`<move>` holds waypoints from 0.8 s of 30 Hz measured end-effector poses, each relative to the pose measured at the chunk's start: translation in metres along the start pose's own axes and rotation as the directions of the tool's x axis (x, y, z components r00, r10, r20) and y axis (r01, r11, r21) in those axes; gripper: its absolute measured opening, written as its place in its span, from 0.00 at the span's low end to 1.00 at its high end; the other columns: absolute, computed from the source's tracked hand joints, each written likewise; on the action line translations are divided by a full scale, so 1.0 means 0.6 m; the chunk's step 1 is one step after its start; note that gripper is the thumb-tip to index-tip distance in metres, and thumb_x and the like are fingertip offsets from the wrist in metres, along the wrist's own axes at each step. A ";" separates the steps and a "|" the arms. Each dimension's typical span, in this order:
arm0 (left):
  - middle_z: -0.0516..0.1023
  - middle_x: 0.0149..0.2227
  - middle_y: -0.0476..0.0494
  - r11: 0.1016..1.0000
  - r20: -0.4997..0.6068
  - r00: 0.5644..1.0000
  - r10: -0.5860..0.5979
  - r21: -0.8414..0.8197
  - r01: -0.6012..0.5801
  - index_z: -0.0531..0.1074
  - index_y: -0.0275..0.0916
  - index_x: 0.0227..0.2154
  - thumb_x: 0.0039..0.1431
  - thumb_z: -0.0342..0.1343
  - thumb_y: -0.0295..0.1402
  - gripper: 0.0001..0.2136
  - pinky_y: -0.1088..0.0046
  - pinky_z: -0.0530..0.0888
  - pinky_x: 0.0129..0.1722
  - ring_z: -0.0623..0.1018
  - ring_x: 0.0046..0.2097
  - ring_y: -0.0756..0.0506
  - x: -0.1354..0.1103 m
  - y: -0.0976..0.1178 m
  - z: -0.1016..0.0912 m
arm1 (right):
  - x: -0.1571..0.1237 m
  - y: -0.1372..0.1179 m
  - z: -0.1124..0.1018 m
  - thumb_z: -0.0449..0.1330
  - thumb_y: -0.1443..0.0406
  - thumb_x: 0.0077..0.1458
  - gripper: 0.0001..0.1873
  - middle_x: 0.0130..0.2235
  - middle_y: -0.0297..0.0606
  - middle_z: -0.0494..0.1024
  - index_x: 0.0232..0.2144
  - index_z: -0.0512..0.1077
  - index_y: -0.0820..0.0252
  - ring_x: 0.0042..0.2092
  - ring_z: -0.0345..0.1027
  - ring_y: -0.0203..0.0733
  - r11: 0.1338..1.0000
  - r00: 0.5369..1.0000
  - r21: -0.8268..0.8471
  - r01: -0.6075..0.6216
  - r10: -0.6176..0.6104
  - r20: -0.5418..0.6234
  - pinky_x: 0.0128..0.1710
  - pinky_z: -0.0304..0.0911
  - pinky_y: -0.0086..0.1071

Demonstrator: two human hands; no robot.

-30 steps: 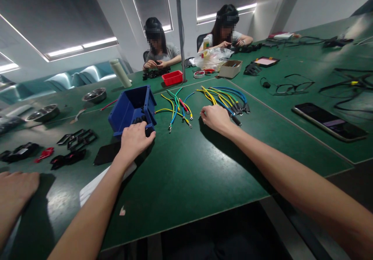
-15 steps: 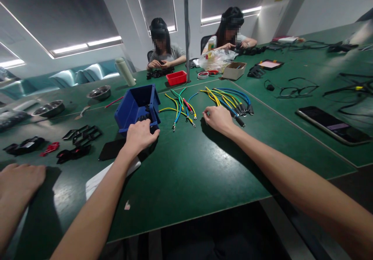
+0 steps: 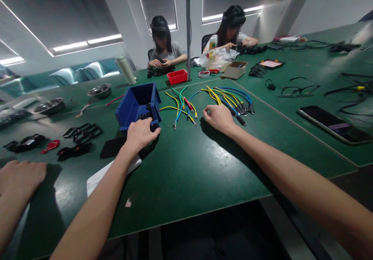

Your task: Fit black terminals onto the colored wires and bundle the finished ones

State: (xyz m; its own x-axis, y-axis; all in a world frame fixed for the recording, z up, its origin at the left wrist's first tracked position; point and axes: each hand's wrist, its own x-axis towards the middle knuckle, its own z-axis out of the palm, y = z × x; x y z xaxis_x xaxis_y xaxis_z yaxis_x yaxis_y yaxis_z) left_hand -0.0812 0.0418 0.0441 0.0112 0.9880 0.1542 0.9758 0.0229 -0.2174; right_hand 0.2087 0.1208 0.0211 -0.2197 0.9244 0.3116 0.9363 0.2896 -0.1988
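A blue bin [image 3: 122, 114] lies with its open front facing me and black parts [image 3: 144, 115] inside. My left hand [image 3: 140, 136] rests at its front lip, thumb stretched apart from the fingers; its fingertips are partly hidden. My right hand [image 3: 220, 117] is closed on the table, fingers curled under, beside a bundle of yellow, green and blue cables [image 3: 230, 97] with black sleeves on several ends. Whether anything is inside that hand is hidden. Between my hands and farther back lie several loose short cables [image 3: 182, 106] with metal ring lugs, one with a red sleeve.
Another person's hand [image 3: 25, 176] rests at the left edge, near black frames [image 3: 87, 133] and a red part [image 3: 51, 146]. A black phone-like slab [image 3: 112, 147] sits by my left forearm. A red tray [image 3: 177, 76], a pole [image 3: 188, 31] and two people stand beyond; a phone [image 3: 332, 124] lies right.
Both hands keep nearly the same place and pose. The whole view shifts very slightly; the cables and bin stay where they were.
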 end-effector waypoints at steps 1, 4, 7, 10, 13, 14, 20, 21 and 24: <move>0.79 0.40 0.36 1.000 -0.001 1.000 0.004 -0.005 -0.004 0.72 0.38 0.42 0.58 0.42 0.51 0.24 0.63 0.70 0.38 0.77 0.43 0.36 0.000 0.000 0.000 | 0.000 0.000 0.000 0.50 0.58 0.60 0.18 0.36 0.42 0.81 0.40 0.78 0.55 0.40 0.74 0.49 1.000 1.000 0.003 0.001 -0.001 0.004 0.37 0.63 0.34; 0.78 0.43 0.37 1.000 0.008 1.000 0.005 -0.024 -0.004 0.73 0.38 0.44 0.57 0.43 0.51 0.25 0.63 0.70 0.39 0.76 0.45 0.36 0.001 0.000 -0.001 | 0.000 0.000 -0.001 0.50 0.58 0.60 0.18 0.36 0.42 0.81 0.41 0.78 0.55 0.40 0.74 0.49 1.000 1.000 0.007 0.006 -0.006 0.008 0.37 0.63 0.34; 0.78 0.43 0.37 0.999 0.026 1.000 -0.015 -0.047 0.016 0.74 0.39 0.43 0.57 0.43 0.52 0.25 0.64 0.70 0.40 0.76 0.45 0.36 0.003 0.000 -0.002 | 0.001 0.001 -0.002 0.50 0.58 0.60 0.18 0.37 0.42 0.81 0.41 0.78 0.55 0.40 0.74 0.49 1.000 1.000 0.009 0.000 -0.001 0.011 0.37 0.63 0.34; 0.79 0.41 0.37 0.998 0.025 0.999 -0.026 -0.053 0.028 0.74 0.39 0.41 0.56 0.44 0.52 0.24 0.64 0.70 0.39 0.77 0.44 0.36 0.004 0.001 -0.004 | 0.002 0.003 -0.001 0.50 0.58 0.60 0.18 0.36 0.42 0.81 0.40 0.78 0.55 0.41 0.74 0.49 1.000 1.000 0.012 -0.007 0.007 0.017 0.37 0.63 0.35; 0.79 0.38 0.37 0.999 0.019 0.999 -0.033 -0.036 0.033 0.75 0.39 0.37 0.56 0.43 0.53 0.24 0.63 0.70 0.37 0.78 0.42 0.35 0.004 0.001 -0.005 | 0.003 0.004 0.001 0.50 0.58 0.60 0.17 0.36 0.41 0.81 0.40 0.78 0.54 0.40 0.74 0.49 1.000 1.000 0.021 0.004 -0.004 0.011 0.36 0.63 0.35; 0.79 0.37 0.36 0.999 0.020 0.999 -0.037 -0.029 0.038 0.74 0.39 0.36 0.56 0.43 0.53 0.24 0.63 0.70 0.37 0.78 0.41 0.35 0.004 0.001 -0.005 | 0.003 0.004 0.001 0.50 0.58 0.60 0.17 0.36 0.41 0.81 0.40 0.78 0.54 0.40 0.74 0.49 1.000 1.000 0.023 0.010 -0.010 0.005 0.36 0.63 0.35; 0.80 0.36 0.38 0.998 0.033 0.998 -0.051 -0.025 0.051 0.75 0.41 0.35 0.55 0.43 0.53 0.23 0.64 0.70 0.35 0.78 0.40 0.36 0.005 0.003 -0.004 | 0.004 0.002 0.003 0.50 0.58 0.59 0.17 0.34 0.40 0.81 0.39 0.78 0.54 0.38 0.74 0.49 1.000 1.000 0.016 0.026 -0.026 -0.012 0.35 0.63 0.34; 0.80 0.37 0.38 0.998 0.031 0.998 -0.050 -0.028 0.050 0.75 0.41 0.36 0.55 0.43 0.52 0.23 0.63 0.70 0.36 0.78 0.41 0.36 0.005 0.003 -0.003 | 0.004 0.002 0.003 0.50 0.58 0.59 0.17 0.34 0.41 0.81 0.39 0.78 0.54 0.38 0.74 0.49 1.000 1.000 0.013 0.026 -0.026 -0.008 0.35 0.63 0.35; 0.79 0.40 0.37 0.999 0.007 0.999 -0.043 -0.031 0.043 0.75 0.40 0.39 0.55 0.44 0.51 0.23 0.63 0.70 0.38 0.77 0.43 0.36 0.005 0.004 -0.003 | 0.004 0.002 0.002 0.50 0.58 0.59 0.18 0.35 0.42 0.81 0.40 0.78 0.55 0.39 0.74 0.49 1.000 1.000 0.010 0.026 -0.026 0.008 0.37 0.63 0.35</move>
State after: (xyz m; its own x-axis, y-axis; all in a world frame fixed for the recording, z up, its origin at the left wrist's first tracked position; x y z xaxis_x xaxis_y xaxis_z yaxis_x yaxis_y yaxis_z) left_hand -0.0783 0.0443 0.0458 -0.0320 0.9872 0.1563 0.9816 0.0605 -0.1810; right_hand 0.2089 0.1240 0.0204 -0.2463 0.9186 0.3091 0.9276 0.3159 -0.1995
